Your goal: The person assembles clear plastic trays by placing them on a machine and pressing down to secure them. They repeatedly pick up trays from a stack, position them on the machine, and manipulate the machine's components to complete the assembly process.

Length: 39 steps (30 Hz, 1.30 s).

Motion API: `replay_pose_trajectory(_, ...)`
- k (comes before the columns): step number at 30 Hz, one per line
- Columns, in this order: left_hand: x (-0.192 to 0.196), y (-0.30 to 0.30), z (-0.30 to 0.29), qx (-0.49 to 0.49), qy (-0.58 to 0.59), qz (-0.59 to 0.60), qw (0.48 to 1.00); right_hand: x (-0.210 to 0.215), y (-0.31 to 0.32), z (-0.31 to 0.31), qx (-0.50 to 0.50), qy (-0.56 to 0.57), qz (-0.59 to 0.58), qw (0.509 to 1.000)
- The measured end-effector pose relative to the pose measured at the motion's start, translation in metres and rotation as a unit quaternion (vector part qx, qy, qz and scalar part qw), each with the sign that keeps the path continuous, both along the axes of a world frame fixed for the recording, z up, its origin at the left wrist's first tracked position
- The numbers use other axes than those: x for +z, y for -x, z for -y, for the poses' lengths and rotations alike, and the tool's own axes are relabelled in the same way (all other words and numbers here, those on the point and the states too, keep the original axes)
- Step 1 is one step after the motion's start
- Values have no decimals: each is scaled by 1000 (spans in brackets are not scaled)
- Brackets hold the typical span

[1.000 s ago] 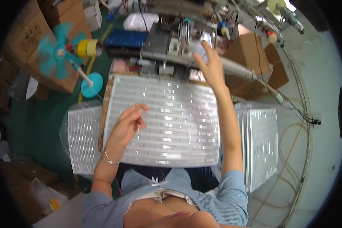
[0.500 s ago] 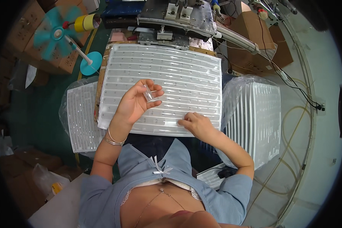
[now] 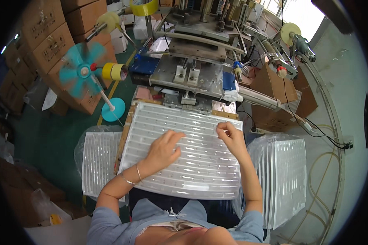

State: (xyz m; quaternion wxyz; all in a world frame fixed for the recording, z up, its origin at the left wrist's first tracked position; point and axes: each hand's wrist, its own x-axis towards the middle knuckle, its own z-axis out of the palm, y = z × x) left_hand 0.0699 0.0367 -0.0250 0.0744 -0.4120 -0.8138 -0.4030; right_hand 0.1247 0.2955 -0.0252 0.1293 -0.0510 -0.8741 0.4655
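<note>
A white ribbed tray [image 3: 151,116] with rows of narrow slots lies before me, small clear pieces along its rows. Over its middle, my left hand [image 3: 164,150] is palm down with its fingers curled. Whether a clear piece is still inside those fingers is hidden. Near the tray's far right corner, my right hand [image 3: 232,141] has thumb and fingertips pinched together just over the rows. What sits in that pinch is too small to make out.
Beyond the tray stands a metal press machine [image 3: 190,75]. A teal fan [image 3: 84,72] spins at the left, near stacked cardboard boxes [image 3: 49,45]. More trays in plastic film stand on the left [image 3: 100,163] and right [image 3: 288,179]. Black cables [image 3: 325,136] run along the right wall.
The view has tilted up, showing more of the machine. My left hand has turned from palm up, holding a clear piece, to palm down. My right hand went from the tray's near edge to its far right.
</note>
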Motion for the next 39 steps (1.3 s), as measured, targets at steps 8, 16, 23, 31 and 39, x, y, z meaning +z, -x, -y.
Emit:
replay_pose_trajectory(8, 40, 90, -21, 133, 43, -149, 979, 18, 26, -3, -2, 97, -84, 992)
replay_pose_trajectory(16, 63, 181, -115, 155, 148, -240, 947, 33, 90, -13, -101, 8, -182, 978)
replay_pose_trajectory(23, 73, 145, -76, 79, -134, -206, 966, 59, 162, 18, -101, -247, -365, 892)
replay_pose_trajectory(31, 41, 64, -1, 36, -119, -9, 992, 45, 198, 7, -134, -298, -302, 896)
replay_pose_trajectory(39, 22, -31, -19, -94, -60, -112, 987, 39, 55, 1, -92, -173, -221, 956)
